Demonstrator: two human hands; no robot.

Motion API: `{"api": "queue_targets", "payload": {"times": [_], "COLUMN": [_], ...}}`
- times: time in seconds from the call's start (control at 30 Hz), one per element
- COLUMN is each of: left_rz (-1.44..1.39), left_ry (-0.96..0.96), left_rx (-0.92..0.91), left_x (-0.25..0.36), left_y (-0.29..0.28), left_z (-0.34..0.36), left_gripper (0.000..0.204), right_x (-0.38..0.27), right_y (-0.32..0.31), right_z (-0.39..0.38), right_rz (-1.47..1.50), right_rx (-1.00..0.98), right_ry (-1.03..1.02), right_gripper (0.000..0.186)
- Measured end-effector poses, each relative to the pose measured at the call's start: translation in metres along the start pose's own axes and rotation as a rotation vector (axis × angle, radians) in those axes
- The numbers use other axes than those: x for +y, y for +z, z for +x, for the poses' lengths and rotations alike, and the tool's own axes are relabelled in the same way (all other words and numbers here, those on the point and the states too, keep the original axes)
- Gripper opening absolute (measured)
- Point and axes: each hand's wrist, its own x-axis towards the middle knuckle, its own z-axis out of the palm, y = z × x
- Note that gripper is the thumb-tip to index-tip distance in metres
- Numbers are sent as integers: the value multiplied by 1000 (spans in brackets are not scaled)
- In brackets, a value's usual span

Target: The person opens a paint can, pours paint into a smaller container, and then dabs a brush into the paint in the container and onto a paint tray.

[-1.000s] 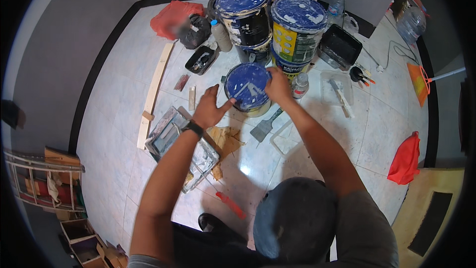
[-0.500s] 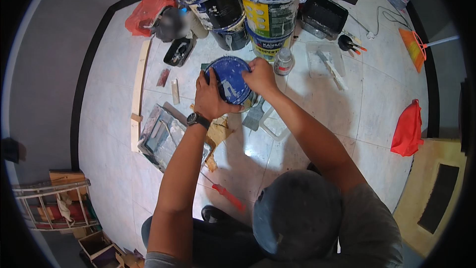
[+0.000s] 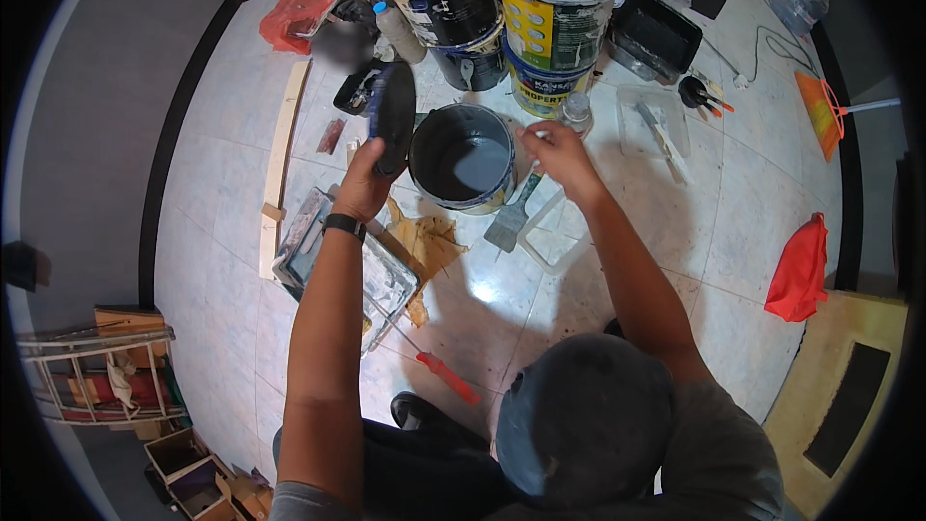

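Between the hands, at the upper middle of the frame, an uncovered bucket point(image 3: 434, 159) stands upright on the tiled floor point(image 3: 617, 304). Left of its mouth, the left hand point(image 3: 363, 180) grips the lower edge of a round lid point(image 3: 395, 121), thumb on the near face, the other fingers mostly hidden behind. That lid is tipped up on edge, its long axis running up and down the frame, its dark underside turned toward the bucket; whether it touches the rim, I cannot tell. On the other side, the right hand point(image 3: 562, 156) has its fingers curled, tips just beside the rim and nearer to it than the left hand's; whether they pinch anything is unclear. Smooth grey material lies inside the bucket, below the rim. Just beyond the right hand is a clear jar point(image 3: 577, 108), its contents too small to read. At upper left of the bucket, a small black tray point(image 3: 349, 95) holds pale-smeared bits, partly behind the lid. Toward the right, a clear shallow tray point(image 3: 629, 102) has a long pale tool point(image 3: 661, 140) lying slantwise across it.
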Motion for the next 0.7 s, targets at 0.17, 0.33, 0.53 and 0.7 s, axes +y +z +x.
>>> {"api": "queue_targets", "payload": {"times": [0.17, 0.33, 0.53, 0.7], "left_rz": [-113, -435, -473, -453], "left_ry": [39, 26, 12, -44], "left_rx": [96, 270, 524, 806], "left_x": [-6, -4, -57, -108], "left_y": [2, 15, -30, -51], "left_z": [0, -9, 1, -11], "left_gripper": [94, 88, 56, 45], "right_x": [15, 13, 13, 16], "right_y": [13, 16, 16, 23], "right_z": [-25, -23, -26, -26], "right_rz": [58, -9, 49, 79], "right_rx": [-117, -160, -117, -126], "right_ry": [141, 177, 199, 175], "right_gripper": [47, 40, 46, 49]}}
